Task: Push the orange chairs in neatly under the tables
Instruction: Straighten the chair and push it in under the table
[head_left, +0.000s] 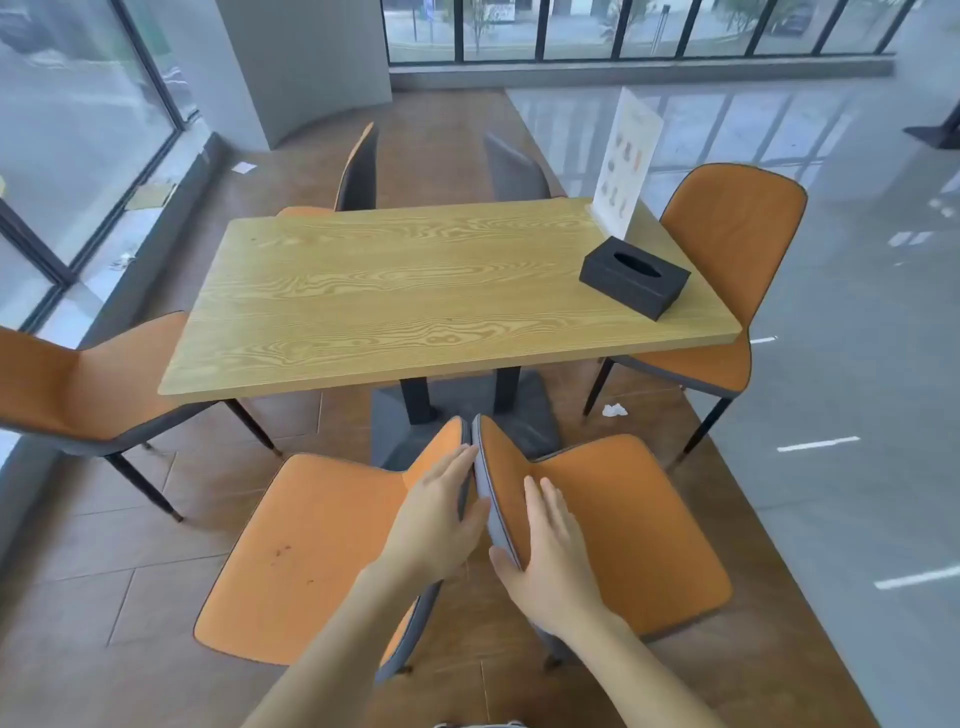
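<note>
Both hands (left hand (436, 525), right hand (550, 561)) grasp adjacent chair backs (485, 483), fingers wrapped.

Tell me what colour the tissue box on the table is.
Black, clearest in the head view: the tissue box.

Bright, soft daylight from windows (623, 26) along the top and left; glossy floor (857, 364) glare at right, bowed frame edges.

Orange chairs (311, 551) showing grey edging, dark legs. Worktop (415, 291) showing pale yellow wavy woodgrain. Tissue box (634, 277) looking black. Floor (130, 545) showing brown planks, grey glossy tile at right.
</note>
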